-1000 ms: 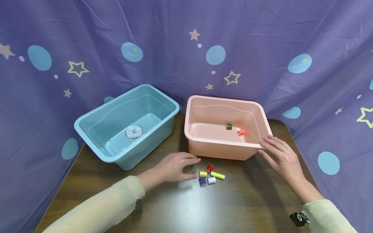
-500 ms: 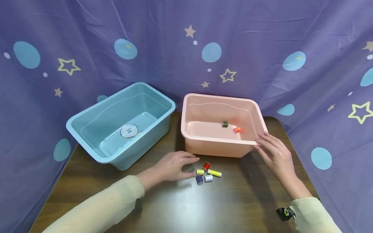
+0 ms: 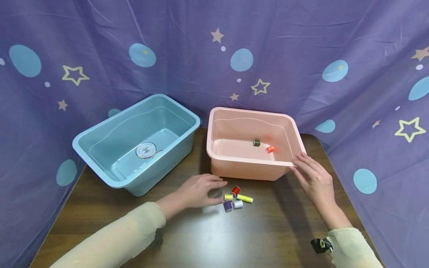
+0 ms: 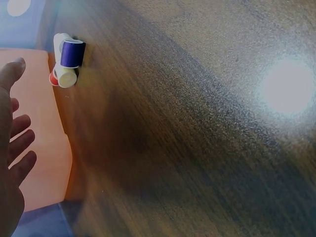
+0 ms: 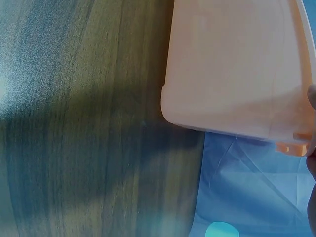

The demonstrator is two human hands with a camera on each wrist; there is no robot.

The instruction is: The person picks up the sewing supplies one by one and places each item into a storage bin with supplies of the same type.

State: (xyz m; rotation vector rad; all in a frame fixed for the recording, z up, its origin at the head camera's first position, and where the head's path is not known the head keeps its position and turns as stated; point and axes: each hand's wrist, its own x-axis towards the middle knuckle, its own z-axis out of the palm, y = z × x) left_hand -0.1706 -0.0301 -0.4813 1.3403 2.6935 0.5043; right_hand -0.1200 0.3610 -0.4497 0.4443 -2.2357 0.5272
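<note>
My left hand (image 3: 198,190) hovers over the table just left of a small cluster of thread spools, thumb and fingers spread and holding nothing. The cluster has a red spool (image 3: 235,191), a short yellow spool (image 3: 228,197), a longer yellow spool (image 3: 245,198), a purple spool (image 3: 228,206) and a white spool (image 3: 238,204). With my right hand (image 3: 315,182) I hold the front right corner of the pink bin (image 3: 248,169), fingers over its rim and thumb below. Inside that bin lie a dark green spool (image 3: 256,143) and an orange spool (image 3: 269,149).
A blue bin (image 3: 164,160) stands at an angle on the left, with a round wheel of coloured pins (image 3: 146,150) on its floor. Both bins sit on a brown wooden table (image 3: 261,238). A purple curtain (image 3: 187,48) hangs close behind and along the sides.
The head view has shifted slightly, so the bins and spools appear further left. My left hand stays beside the spools, and the right hand keeps its place on the bin's corner.
</note>
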